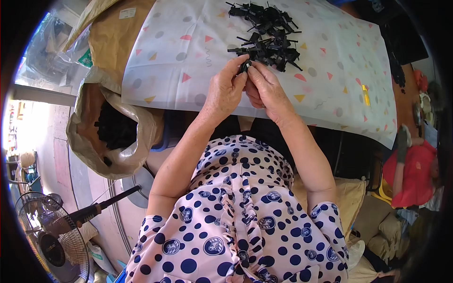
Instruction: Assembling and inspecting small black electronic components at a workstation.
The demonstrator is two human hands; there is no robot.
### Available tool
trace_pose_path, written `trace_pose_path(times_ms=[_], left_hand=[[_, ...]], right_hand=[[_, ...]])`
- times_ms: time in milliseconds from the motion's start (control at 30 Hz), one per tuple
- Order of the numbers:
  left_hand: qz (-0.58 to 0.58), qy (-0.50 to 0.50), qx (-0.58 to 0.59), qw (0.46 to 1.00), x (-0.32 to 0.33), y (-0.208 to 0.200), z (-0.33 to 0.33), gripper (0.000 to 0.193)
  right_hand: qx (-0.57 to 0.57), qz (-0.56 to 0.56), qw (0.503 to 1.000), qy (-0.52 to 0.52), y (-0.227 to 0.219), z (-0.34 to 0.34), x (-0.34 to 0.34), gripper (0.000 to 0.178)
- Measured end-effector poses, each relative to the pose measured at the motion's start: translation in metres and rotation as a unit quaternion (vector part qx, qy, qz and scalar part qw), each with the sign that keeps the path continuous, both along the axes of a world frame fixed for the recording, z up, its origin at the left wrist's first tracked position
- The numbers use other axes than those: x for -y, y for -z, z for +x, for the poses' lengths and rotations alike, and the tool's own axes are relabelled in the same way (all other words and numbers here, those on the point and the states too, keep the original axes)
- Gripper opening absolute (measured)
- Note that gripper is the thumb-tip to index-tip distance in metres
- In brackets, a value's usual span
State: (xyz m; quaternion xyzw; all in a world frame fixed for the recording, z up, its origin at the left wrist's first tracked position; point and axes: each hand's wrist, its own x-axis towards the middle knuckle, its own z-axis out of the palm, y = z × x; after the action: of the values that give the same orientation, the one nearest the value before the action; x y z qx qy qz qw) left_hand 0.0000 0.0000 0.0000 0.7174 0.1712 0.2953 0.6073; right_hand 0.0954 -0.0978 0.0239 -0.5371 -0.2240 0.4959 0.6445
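Observation:
Both my hands meet over the near part of the table, at the close end of a heap of black plastic parts (264, 21). A small black plastic part (244, 67) is pinched between them, mostly covered by the fingers. My left hand (225, 87) grips it with thumb and forefinger from the left. From the right, my right hand (268, 89) closes on the same part, its other fingers curled in. A pale spot shows at the fingertips, too small to make out. The parts in the heap have thin rods sticking out.
A patterned white cloth (165, 70) covers the table. Left of it stands an open sack (78, 120) holding black pieces (115, 127). A yellow tube-like item (365, 94) lies at the right. A standing fan (52, 240) is at lower left; a person in red (415, 172) is at far right.

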Motion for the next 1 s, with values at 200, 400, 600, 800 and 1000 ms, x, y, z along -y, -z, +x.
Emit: trace_pose_path(times_ms=[200,400,600,800,1000], left_hand=[[0.093,-0.075,-0.011,0.993,-0.003,-0.002,-0.005,0.036],[0.163,-0.097,-0.08,0.979,-0.005,-0.007,-0.006,0.037],[0.027,-0.08,-0.036,0.996,-0.007,-0.004,-0.005,0.036],[-0.447,0.042,0.073,0.891,-0.02,-0.005,-0.017,0.012],[-0.559,0.032,0.053,0.827,-0.032,0.019,-0.016,0.012]], right_hand=[[0.008,-0.027,0.999,0.033,-0.007,-0.013,-0.014,0.019],[0.132,-0.077,0.988,-0.028,0.003,0.007,-0.019,0.023],[0.267,-0.032,0.954,-0.132,-0.008,0.037,-0.025,0.023],[0.68,-0.098,0.724,-0.053,-0.003,0.08,-0.038,0.019],[0.775,-0.12,0.613,-0.09,0.004,0.086,-0.049,0.014]])
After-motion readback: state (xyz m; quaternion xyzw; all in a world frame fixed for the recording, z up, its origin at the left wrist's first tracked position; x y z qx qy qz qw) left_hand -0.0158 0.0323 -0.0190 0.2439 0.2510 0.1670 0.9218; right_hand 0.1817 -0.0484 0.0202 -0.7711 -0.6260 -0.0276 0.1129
